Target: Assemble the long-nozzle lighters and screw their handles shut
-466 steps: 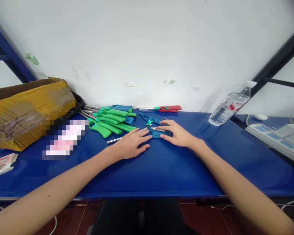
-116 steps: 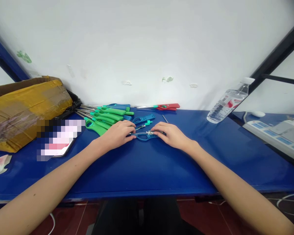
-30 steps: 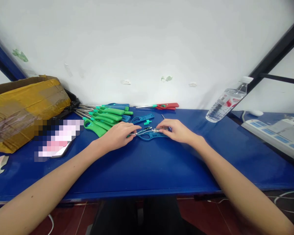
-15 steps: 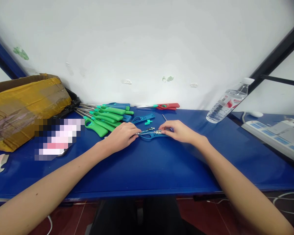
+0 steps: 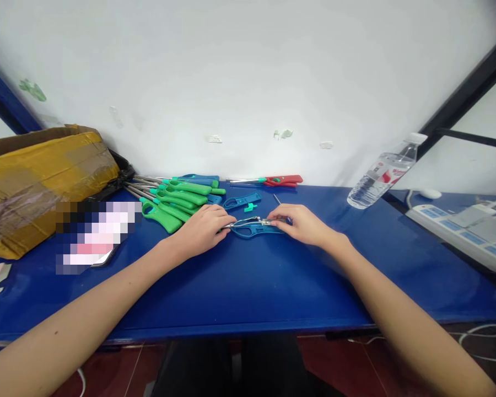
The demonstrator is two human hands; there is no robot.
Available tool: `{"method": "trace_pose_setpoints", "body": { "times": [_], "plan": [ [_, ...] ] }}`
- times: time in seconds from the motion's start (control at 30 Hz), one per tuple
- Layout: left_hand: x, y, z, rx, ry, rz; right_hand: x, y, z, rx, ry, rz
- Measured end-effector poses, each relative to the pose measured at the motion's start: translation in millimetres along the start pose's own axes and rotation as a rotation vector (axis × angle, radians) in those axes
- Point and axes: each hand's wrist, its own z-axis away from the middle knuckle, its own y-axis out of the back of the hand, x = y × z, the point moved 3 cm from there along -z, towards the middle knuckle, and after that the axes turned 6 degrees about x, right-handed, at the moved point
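Note:
A blue lighter handle half [image 5: 248, 231] lies on the table between my hands, its inside facing up with thin wires along it. My left hand [image 5: 204, 229] is closed on the metal tube [image 5: 230, 225] at its left end. At its right end, my right hand [image 5: 300, 221] pinches the clear fuel tank with a metal valve [image 5: 267, 221], partly hidden by my fingers. Just behind lie another blue handle half [image 5: 243, 199] and a small green trigger [image 5: 250, 207]. A thin metal rod [image 5: 276, 199] rests beyond my right hand.
Several green long-necked lighters [image 5: 182, 198] are piled behind my left hand, red ones [image 5: 283, 180] by the wall. A taped cardboard box [image 5: 45, 187] and a blurred-out phone [image 5: 107, 256] are at left. A water bottle [image 5: 380, 176] and a power strip [image 5: 458, 229] are at right.
The wires between my hands have shifted closer to the handle half and lie along it. Both hands keep their hold with only slight movement. The view has shifted a little.

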Motion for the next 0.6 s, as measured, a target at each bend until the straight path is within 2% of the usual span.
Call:
{"method": "trace_pose_setpoints", "body": {
  "times": [0.6],
  "plan": [
    [-0.2, -0.8, 0.7, 0.004, 0.001, -0.001, -1.3, -0.4, 1.4, -0.036, 0.031, 0.018]
  ]
}}
